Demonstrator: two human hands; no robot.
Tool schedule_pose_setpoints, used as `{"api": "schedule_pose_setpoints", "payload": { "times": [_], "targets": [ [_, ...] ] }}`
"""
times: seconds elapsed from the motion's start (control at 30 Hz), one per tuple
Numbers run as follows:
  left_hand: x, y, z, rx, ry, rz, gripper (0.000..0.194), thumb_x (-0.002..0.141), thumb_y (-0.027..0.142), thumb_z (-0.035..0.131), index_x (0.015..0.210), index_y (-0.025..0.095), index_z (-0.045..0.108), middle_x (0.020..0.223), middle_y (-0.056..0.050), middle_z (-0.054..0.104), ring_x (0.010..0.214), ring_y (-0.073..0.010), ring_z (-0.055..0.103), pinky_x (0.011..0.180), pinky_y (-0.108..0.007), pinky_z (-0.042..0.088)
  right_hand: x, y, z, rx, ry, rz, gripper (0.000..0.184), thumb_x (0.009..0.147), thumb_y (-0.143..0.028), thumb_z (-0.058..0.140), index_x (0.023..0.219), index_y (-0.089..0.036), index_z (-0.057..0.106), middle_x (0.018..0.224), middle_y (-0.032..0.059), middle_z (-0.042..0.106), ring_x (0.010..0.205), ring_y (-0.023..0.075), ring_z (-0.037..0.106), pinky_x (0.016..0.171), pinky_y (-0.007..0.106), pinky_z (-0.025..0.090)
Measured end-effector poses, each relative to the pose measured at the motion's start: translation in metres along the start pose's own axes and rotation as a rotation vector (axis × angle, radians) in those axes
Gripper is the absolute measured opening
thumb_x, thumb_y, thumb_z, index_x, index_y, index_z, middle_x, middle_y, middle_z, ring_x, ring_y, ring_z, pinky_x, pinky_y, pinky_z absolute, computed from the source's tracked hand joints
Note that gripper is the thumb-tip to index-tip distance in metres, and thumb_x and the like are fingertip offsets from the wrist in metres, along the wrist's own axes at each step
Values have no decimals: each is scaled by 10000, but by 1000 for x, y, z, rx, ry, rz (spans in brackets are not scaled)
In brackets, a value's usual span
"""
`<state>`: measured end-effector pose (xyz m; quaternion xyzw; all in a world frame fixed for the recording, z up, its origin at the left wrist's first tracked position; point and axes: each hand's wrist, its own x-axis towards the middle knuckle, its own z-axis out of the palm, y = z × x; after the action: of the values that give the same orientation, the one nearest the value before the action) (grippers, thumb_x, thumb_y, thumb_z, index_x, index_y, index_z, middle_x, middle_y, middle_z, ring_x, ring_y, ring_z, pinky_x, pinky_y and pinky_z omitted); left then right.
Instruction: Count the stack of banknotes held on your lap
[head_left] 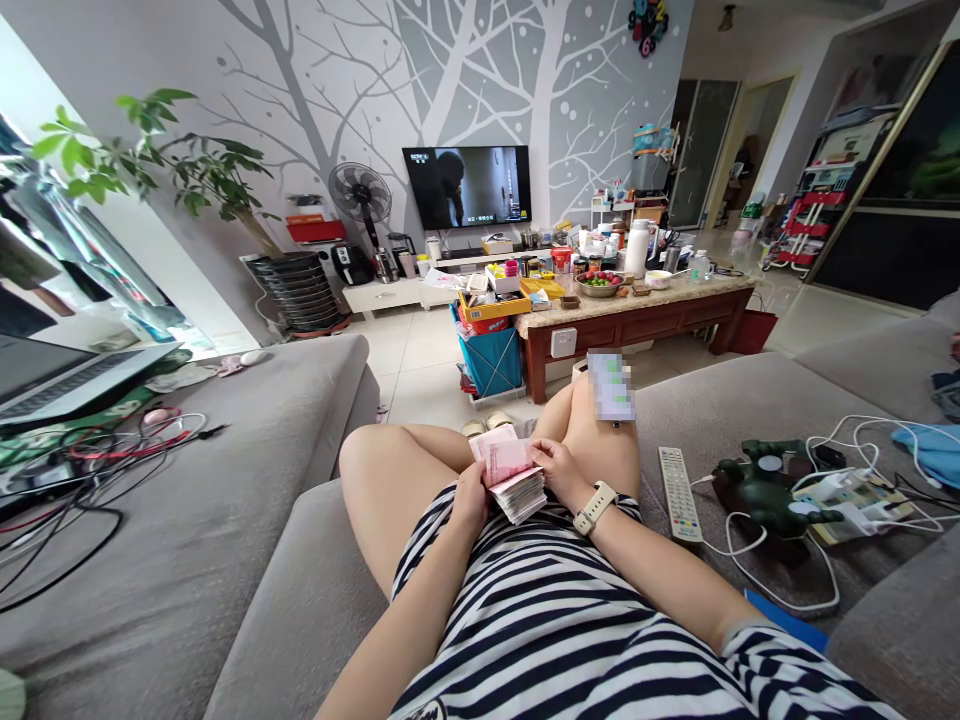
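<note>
A thick stack of pink banknotes (512,478) rests in my lap, above my striped dress. My left hand (469,496) is closed around the stack's left side. My right hand (556,470), with a pale watch on the wrist, grips the right side and bends the top notes up. A phone (610,386) with a blurred screen lies on my right thigh, just beyond the right hand.
I sit on a grey sofa (300,600). A remote (679,492), a green toy (765,490) and white cables (825,480) lie to my right. A laptop (67,375) and tangled wires sit at left. A cluttered coffee table (637,310) and a TV (466,185) stand ahead.
</note>
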<state>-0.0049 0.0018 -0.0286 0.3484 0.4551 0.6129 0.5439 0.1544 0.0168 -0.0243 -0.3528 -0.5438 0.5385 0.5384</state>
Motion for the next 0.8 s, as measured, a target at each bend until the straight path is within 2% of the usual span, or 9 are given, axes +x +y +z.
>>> {"api": "schedule_pose_setpoints", "payload": {
  "times": [0.17, 0.4, 0.6, 0.7, 0.8],
  "targets": [
    [3, -5, -4, -13, -13, 3, 254, 701, 379, 598, 758, 143, 670, 730, -52, 692, 709, -204, 620, 695, -299, 492, 0, 0, -1, 28, -7, 5, 298, 752, -471, 602, 700, -180, 565, 636, -19, 489, 597, 123, 405, 582, 249, 347],
    [4, -6, -4, -37, -31, -11, 301, 697, 396, 608, 823, 131, 676, 829, -76, 716, 808, -228, 649, 761, -320, 501, -1, -3, 0, 69, -18, 50, 311, 727, -487, 614, 687, -186, 548, 607, -29, 466, 564, 118, 377, 552, 250, 314],
    [3, -3, -1, -39, 20, -13, 251, 684, 355, 601, 785, 137, 675, 751, -69, 712, 779, -241, 656, 722, -328, 518, -3, -9, 1, 82, -25, 88, 319, 706, -495, 634, 693, -188, 548, 574, -42, 432, 521, 102, 335, 508, 240, 275],
    [3, -2, 0, -51, 19, -24, 249, 683, 343, 604, 794, 135, 681, 764, -71, 719, 808, -254, 664, 735, -338, 525, -2, -9, 1, 86, -22, 101, 349, 694, -523, 641, 673, -191, 533, 560, -42, 440, 501, 99, 343, 488, 236, 265],
    [5, -3, 1, -49, 48, -18, 276, 680, 342, 606, 812, 113, 686, 801, -91, 726, 829, -269, 674, 757, -365, 533, 0, -7, 3, 114, -53, 116, 381, 730, -571, 587, 689, -194, 546, 562, -18, 500, 499, 116, 404, 490, 246, 301]
  ]
}}
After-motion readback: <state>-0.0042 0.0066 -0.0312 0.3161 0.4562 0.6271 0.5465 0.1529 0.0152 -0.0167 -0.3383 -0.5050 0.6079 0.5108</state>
